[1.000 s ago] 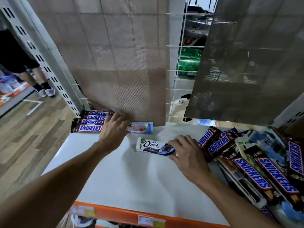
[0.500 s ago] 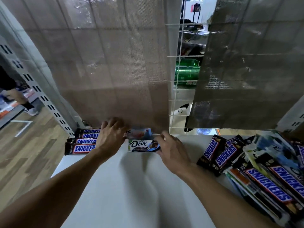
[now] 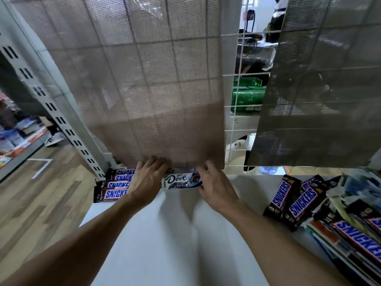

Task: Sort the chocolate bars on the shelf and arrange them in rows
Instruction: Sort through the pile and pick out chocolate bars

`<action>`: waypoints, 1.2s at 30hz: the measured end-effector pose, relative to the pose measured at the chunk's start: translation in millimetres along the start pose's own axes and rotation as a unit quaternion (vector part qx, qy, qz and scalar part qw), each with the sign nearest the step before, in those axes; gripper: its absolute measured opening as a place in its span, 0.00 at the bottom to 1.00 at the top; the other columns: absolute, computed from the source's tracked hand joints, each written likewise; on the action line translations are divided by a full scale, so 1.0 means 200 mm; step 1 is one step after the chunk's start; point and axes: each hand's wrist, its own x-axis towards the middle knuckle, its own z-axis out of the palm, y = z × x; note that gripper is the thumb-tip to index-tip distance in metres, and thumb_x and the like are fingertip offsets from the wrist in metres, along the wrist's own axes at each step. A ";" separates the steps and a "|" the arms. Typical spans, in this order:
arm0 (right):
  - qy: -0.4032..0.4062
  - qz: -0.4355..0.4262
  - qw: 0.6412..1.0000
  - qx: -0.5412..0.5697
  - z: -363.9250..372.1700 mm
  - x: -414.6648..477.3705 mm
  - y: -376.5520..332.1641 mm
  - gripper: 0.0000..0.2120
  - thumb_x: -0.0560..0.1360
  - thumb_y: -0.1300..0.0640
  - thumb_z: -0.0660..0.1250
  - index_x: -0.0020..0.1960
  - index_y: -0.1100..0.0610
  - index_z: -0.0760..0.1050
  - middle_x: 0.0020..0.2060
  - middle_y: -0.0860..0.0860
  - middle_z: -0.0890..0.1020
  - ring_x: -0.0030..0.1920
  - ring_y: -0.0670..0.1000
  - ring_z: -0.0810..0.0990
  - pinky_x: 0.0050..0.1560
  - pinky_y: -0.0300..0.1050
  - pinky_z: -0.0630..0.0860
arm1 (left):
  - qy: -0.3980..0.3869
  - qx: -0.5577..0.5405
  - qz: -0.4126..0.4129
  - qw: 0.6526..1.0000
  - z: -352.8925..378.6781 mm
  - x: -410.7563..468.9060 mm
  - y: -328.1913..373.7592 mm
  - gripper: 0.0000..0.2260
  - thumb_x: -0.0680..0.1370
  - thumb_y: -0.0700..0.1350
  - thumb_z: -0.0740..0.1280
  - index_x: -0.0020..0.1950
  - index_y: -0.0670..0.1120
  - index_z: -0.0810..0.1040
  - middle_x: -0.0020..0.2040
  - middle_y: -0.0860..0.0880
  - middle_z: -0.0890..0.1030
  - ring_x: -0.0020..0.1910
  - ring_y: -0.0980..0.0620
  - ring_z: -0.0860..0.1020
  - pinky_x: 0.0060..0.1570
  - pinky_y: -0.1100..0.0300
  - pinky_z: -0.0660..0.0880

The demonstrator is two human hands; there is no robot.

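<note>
Left hand (image 3: 147, 182) rests flat on four Snickers bars (image 3: 115, 194) at the back-left corner of the shelf (image 3: 165, 244); right hand (image 3: 216, 188) pinches the nearer of two Dove bars (image 3: 181, 180).

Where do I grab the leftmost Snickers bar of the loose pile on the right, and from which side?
Pinch the leftmost Snickers bar across its narrow width near its middle, coming from above and from its left. Its left long edge borders bare shelf, leaving room for fingers there, while its right edge sits against another Snickers bar.
</note>
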 end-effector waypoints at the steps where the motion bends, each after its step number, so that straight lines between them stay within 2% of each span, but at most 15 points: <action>1: 0.000 0.001 1.000 -0.001 0.00 0.01 -0.01 0.18 0.71 0.66 0.66 0.60 0.57 0.73 0.56 0.56 0.71 0.49 0.59 0.76 0.50 0.49 0.72 | -0.004 0.000 0.003 1.000 -0.01 -0.01 0.00 0.24 0.60 0.33 0.77 0.54 0.44 0.80 0.54 0.45 0.82 0.53 0.44 0.73 0.44 0.49 0.73; 4: 0.012 0.002 1.000 -0.013 0.03 0.04 -0.03 0.14 0.70 0.67 0.67 0.54 0.59 0.73 0.53 0.57 0.71 0.48 0.60 0.76 0.46 0.48 0.71 | -0.004 0.007 0.009 1.000 -0.05 -0.03 -0.01 0.28 0.59 0.32 0.76 0.57 0.44 0.77 0.53 0.45 0.80 0.52 0.45 0.71 0.41 0.51 0.71; 10: 0.019 0.005 0.999 -0.027 0.09 0.08 -0.07 0.18 0.60 0.69 0.73 0.47 0.58 0.75 0.45 0.57 0.74 0.36 0.62 0.77 0.33 0.45 0.71 | -0.008 0.014 -0.004 1.000 -0.09 -0.07 -0.01 0.28 0.59 0.32 0.73 0.58 0.45 0.75 0.51 0.46 0.78 0.49 0.44 0.72 0.41 0.52 0.69; 15: 0.038 -0.004 0.999 -0.016 0.10 0.09 -0.05 0.14 0.66 0.64 0.73 0.50 0.57 0.77 0.48 0.56 0.76 0.45 0.61 0.77 0.41 0.48 0.73 | -0.023 0.024 -0.029 0.999 -0.09 -0.11 -0.03 0.15 0.68 0.38 0.65 0.54 0.44 0.76 0.50 0.46 0.78 0.48 0.42 0.75 0.44 0.47 0.71; 19: 0.012 -0.008 1.000 -0.003 0.10 0.10 -0.04 0.13 0.70 0.59 0.70 0.53 0.55 0.74 0.47 0.54 0.79 0.50 0.59 0.75 0.49 0.50 0.71 | -0.002 0.018 -0.022 1.000 -0.10 -0.13 -0.03 0.13 0.69 0.39 0.65 0.53 0.44 0.75 0.47 0.46 0.77 0.44 0.43 0.73 0.42 0.50 0.69; 23: -0.008 -0.003 1.000 0.014 0.10 0.12 -0.02 0.13 0.69 0.60 0.69 0.52 0.54 0.72 0.46 0.54 0.80 0.49 0.59 0.75 0.45 0.47 0.67 | -0.009 0.016 -0.026 0.999 -0.11 -0.12 -0.02 0.15 0.68 0.38 0.69 0.54 0.44 0.75 0.48 0.46 0.77 0.44 0.44 0.73 0.42 0.50 0.70; 28: -0.032 0.000 0.999 0.032 0.11 0.13 -0.02 0.15 0.69 0.59 0.71 0.52 0.51 0.70 0.47 0.53 0.75 0.43 0.58 0.77 0.47 0.49 0.75 | -0.056 0.014 -0.028 0.998 -0.10 -0.09 0.00 0.17 0.70 0.45 0.71 0.58 0.45 0.77 0.53 0.47 0.79 0.50 0.43 0.76 0.48 0.48 0.73; 32: -0.028 -0.004 0.998 0.050 0.12 0.13 0.00 0.14 0.68 0.59 0.72 0.50 0.51 0.71 0.46 0.52 0.74 0.42 0.56 0.77 0.45 0.50 0.75 | -0.093 0.023 -0.027 0.995 -0.09 -0.05 0.02 0.18 0.68 0.46 0.76 0.56 0.46 0.80 0.53 0.48 0.83 0.51 0.43 0.77 0.45 0.48 0.74; 36: -0.012 -0.014 0.996 0.084 0.13 0.13 0.01 0.15 0.68 0.60 0.71 0.52 0.53 0.71 0.45 0.52 0.78 0.41 0.54 0.77 0.40 0.45 0.72 | -0.109 0.031 -0.039 0.993 -0.08 -0.03 0.01 0.15 0.73 0.47 0.73 0.59 0.47 0.81 0.56 0.47 0.83 0.56 0.42 0.76 0.50 0.46 0.72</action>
